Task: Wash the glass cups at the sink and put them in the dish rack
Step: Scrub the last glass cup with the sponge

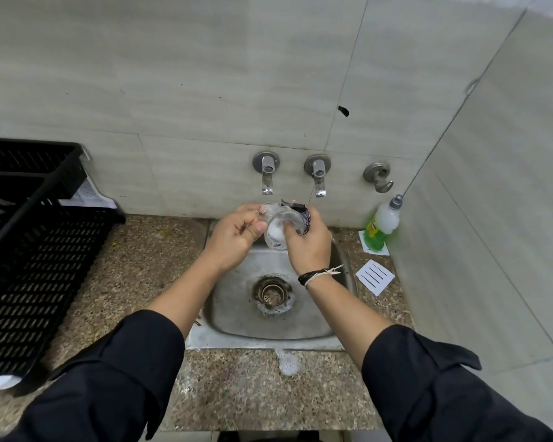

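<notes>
Over the back of the steel sink [313, 327] I hold a clear glass cup [280, 223] with white foam inside it. My left hand [233, 237] grips the cup from the left, fingers curled round its rim. My right hand [307, 244] grips a dark scrubber [304, 215] against the cup's right side. The black slatted dish rack [29, 250] stands on the counter at the far left; no cup shows in the part I see.
Two wall taps [267, 173] [318, 175] hang just behind the cup, with no water visible. A green soap bottle [380, 226] stands right of the sink beside a white slotted soap tray [374, 277]. Foam [288, 363] lies on the granite counter's front edge and around the drain [272, 293].
</notes>
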A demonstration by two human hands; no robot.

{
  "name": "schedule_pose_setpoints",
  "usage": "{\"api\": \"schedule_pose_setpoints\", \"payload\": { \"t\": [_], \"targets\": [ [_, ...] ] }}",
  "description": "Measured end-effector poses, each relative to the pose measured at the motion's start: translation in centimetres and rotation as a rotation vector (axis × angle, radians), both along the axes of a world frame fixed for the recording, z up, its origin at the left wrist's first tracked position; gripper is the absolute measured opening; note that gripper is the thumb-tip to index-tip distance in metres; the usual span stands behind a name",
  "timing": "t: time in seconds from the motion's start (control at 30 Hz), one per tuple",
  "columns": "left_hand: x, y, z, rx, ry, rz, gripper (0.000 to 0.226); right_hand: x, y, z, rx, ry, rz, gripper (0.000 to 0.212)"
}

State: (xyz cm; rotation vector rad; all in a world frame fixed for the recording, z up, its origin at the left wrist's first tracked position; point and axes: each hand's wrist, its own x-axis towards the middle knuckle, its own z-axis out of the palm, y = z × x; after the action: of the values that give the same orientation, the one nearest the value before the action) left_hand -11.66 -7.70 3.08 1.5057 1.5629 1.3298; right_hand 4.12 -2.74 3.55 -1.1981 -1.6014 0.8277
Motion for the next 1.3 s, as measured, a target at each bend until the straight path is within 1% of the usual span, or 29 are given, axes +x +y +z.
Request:
{"api": "schedule_pose_setpoints", "payload": {
  "t": [0.1, 0.2, 0.23, 0.27, 0.3, 0.33, 0.37, 0.4, 0.43, 0.47, 0.5, 0.53, 0.57, 0.63, 0.67, 0.73, 0.8, 0.83, 0.87, 0.9, 0.93, 0.97, 1.03, 1.07, 1.1, 1.13, 1.2, 1.27, 1.3],
  "targets": [
    [0.2, -0.1, 0.6, -0.001, 0.099, -0.006, 0.028, 1.1, 0.8, 0.4, 0.171, -0.087, 0.05, 0.036],
    [0.6, -0.2, 0.2, -0.006, 0.131, -0.046, 0.025, 1.4, 1.8, 0.7, 0.386, -0.252, 0.267, 0.047],
    [0.7, -0.3, 0.1, -0.017, 0.13, -0.046, 0.025, 1.5, 2.1, 0.9, 0.426, -0.31, 0.341, 0.051],
    [0.7, -0.3, -0.3, -0.017, 0.11, -0.032, 0.027, 1.5, 2.5, 1.1, 0.423, -0.352, 0.394, 0.052],
    [0.6, -0.4, -0.7, -0.026, 0.07, -0.01, 0.027, 1.5, 2.8, 1.2, 0.357, -0.36, 0.42, 0.049],
    [0.5, -0.4, -1.1, -0.027, -0.006, 0.006, 0.026, 1.5, 3.1, 1.3, 0.24, -0.326, 0.412, 0.041],
    [0.6, -0.6, -1.5, -0.032, -0.091, 0.022, 0.024, 1.4, 3.2, 1.3, 0.086, -0.247, 0.373, 0.031],
    [0.8, -0.6, -2.0, -0.027, -0.164, 0.046, 0.028, 1.1, 3.1, 1.1, -0.095, -0.135, 0.311, 0.021],
    [1.2, -0.6, -2.2, -0.023, -0.191, 0.081, 0.034, 0.6, 2.7, 0.9, -0.284, -0.016, 0.237, 0.014],
    [1.7, -0.5, -2.5, -0.015, -0.18, 0.118, 0.039, 0.1, 2.3, 0.4, -0.438, 0.103, 0.173, 0.015],
    [2.3, -0.6, -2.6, -0.004, -0.149, 0.146, 0.041, -0.4, 2.1, -0.1, -0.542, 0.193, 0.118, 0.02],
    [2.6, -0.6, -2.7, 0.006, -0.12, 0.156, 0.043, -0.7, 2.0, -0.4, -0.572, 0.221, 0.078, 0.024],
    [2.8, -0.7, -2.7, -0.005, -0.097, 0.152, 0.044, -0.8, 2.1, -0.1, -0.545, 0.169, 0.059, 0.025],
    [2.6, -1.1, -2.5, -0.066, -0.136, 0.074, 0.048, -0.1, 2.6, 1.0, -0.405, -0.013, 0.086, 0.023],
    [2.3, -1.2, -2.3, -0.106, -0.199, 0.021, 0.051, 0.4, 2.9, 1.7, -0.304, -0.114, 0.124, 0.027],
    [2.1, -0.7, -1.1, -0.193, -0.279, -0.036, 0.068, 0.9, 3.4, 2.7, -0.071, -0.321, 0.216, 0.041],
    [2.5, 0.2, 0.1, -0.255, -0.129, 0.01, 0.082, 0.7, 3.0, 3.3, 0.118, -0.489, 0.352, 0.044],
    [2.9, 0.7, 0.6, -0.273, -0.034, 0.07, 0.081, 0.6, 2.8, 3.5, 0.191, -0.54, 0.4, 0.042],
    [3.2, 1.0, 0.9, -0.256, 0.004, 0.143, 0.076, 0.4, 2.7, 3.6, 0.249, -0.559, 0.422, 0.04],
    [3.5, 1.3, 1.1, -0.21, -0.018, 0.219, 0.068, 0.3, 2.6, 3.8, 0.285, -0.536, 0.406, 0.038],
    [3.6, 1.5, 1.0, -0.155, -0.082, 0.282, 0.058, 0.2, 2.5, 3.9, 0.284, -0.479, 0.353, 0.035],
    [3.9, 1.5, 1.0, -0.101, -0.159, 0.339, 0.048, 0.3, 2.2, 4.0, 0.234, -0.397, 0.271, 0.033],
    [4.3, 1.8, 0.8, -0.044, -0.286, 0.45, 0.038, 0.3, 1.6, 3.8, 0.003, -0.235, 0.131, 0.029],
    [4.6, 1.9, 0.8, -0.035, -0.302, 0.485, 0.04, 0.2, 1.4, 3.5, -0.125, -0.164, 0.106, 0.024],
    [5.0, 1.9, 0.9, -0.048, -0.282, 0.486, 0.043, 0.1, 1.3, 3.2, -0.209, -0.122, 0.093, 0.019],
    [5.3, 1.9, 0.7, -0.047, -0.244, 0.451, 0.046, 0.0, 1.3, 3.1, -0.238, -0.118, 0.086, 0.019],
    [5.9, 1.8, 0.5, -0.051, -0.182, 0.394, 0.045, 0.2, 1.1, 3.4, -0.202, -0.174, 0.068, 0.026],
    [5.2, 2.0, 0.1, -0.025, -0.148, 0.398, 0.043, 0.9, 0.3, 3.4, -0.081, -0.218, 0.088, 0.032],
    [4.9, 2.0, 0.3, -0.016, -0.147, 0.416, 0.043, 1.3, -0.2, 3.3, -0.008, -0.236, 0.106, 0.031]
  ]
}}
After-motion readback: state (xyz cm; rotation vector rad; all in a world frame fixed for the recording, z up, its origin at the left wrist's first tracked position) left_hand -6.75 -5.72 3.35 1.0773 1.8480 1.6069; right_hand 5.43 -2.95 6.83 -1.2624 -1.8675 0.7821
